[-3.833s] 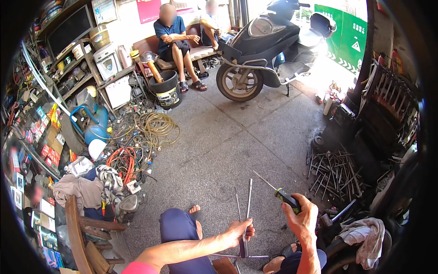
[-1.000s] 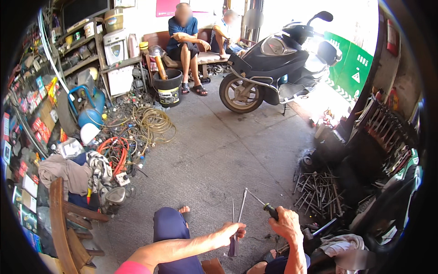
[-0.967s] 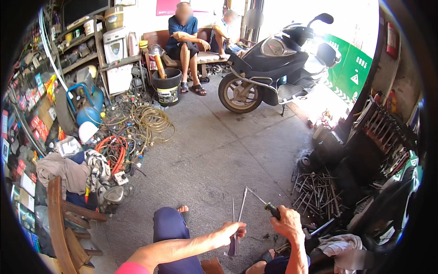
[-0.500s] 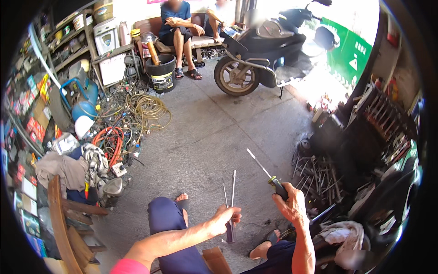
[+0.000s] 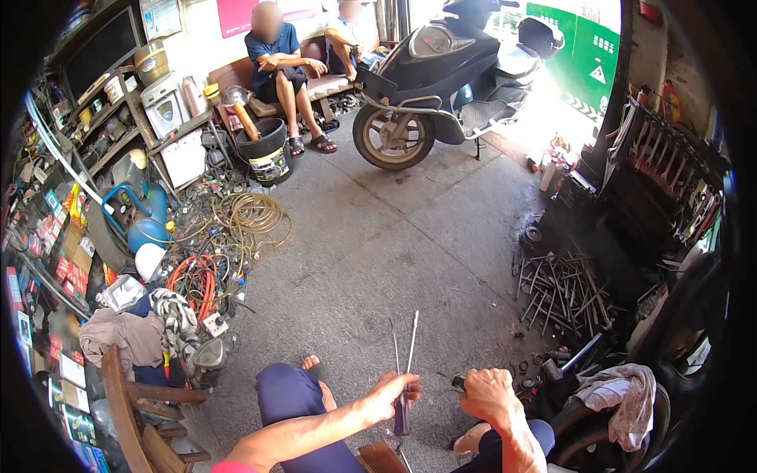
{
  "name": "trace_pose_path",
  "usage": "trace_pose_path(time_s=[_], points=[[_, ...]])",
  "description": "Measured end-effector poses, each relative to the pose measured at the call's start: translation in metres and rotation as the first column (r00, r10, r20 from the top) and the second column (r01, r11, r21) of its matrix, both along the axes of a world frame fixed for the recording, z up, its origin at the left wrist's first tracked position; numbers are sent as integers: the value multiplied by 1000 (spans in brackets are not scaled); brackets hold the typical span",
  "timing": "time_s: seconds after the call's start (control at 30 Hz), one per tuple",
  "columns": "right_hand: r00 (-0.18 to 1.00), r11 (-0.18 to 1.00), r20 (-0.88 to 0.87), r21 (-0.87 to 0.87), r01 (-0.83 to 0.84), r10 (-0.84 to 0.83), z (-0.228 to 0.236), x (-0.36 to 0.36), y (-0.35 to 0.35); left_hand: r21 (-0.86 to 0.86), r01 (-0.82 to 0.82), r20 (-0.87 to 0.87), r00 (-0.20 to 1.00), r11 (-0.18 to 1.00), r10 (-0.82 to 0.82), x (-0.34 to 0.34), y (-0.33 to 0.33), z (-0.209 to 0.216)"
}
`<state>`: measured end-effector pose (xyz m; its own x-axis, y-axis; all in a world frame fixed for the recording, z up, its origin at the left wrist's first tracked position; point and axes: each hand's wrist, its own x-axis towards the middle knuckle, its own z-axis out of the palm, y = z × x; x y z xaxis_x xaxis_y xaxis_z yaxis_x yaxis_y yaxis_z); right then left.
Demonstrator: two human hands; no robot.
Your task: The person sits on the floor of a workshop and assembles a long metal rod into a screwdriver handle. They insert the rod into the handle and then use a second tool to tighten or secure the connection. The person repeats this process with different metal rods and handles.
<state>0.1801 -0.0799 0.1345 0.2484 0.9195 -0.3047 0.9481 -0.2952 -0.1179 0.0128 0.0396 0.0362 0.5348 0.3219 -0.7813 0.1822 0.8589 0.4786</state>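
My left hand (image 5: 390, 396) is closed around a screwdriver (image 5: 413, 340), whose long bright shaft points up and whose dark purple handle hangs below the fingers. A second, thinner shaft (image 5: 396, 340) rises beside it from the same grip; its handle is hidden. To the right, my right hand (image 5: 490, 396) is wrapped round a black and green screwdriver (image 5: 458, 382). Only its green-collared end shows at the fingers, and its shaft is hard to make out. Both hands are apart, above the floor near my knees.
A metal tool pile (image 5: 561, 292) lies right, near a rag-draped tyre (image 5: 658, 422). Hoses (image 5: 256, 222) and cables clutter the left floor, behind a wooden chair (image 5: 118, 394). A scooter (image 5: 441, 87) stands ahead; two people sit on a bench (image 5: 327, 91) beyond a black bucket (image 5: 266, 162).
My right hand has lowered and turned, so its screwdriver's shaft no longer stands out pointing up and left. The left hand keeps its grip. The view has shifted somewhat.
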Motion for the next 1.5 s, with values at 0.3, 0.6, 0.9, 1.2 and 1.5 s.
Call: trace_pose_path(time_s=[0.3,0.6,0.9,1.2,1.5], points=[[996,987,-7,139,85,-85,6,7,-3,-1,2,30,1000,1000,-2,-5,4,4],[990,973,-20,184,137,-136,10,7,2,-34,21,26,999,999,-20,-11,7,-18],[989,956,-70,256,146,-132,18,-10,15,-27,30,111,993,999,-27,-19,1,-24],[995,972,-71,217,87,-73,12,-11,16,-20,33,83,996,999,-31,-15,4,-24],[993,947,-98,307,99,-72,13,-15,16,0,65,79,995,998,-64,-16,4,-24]])
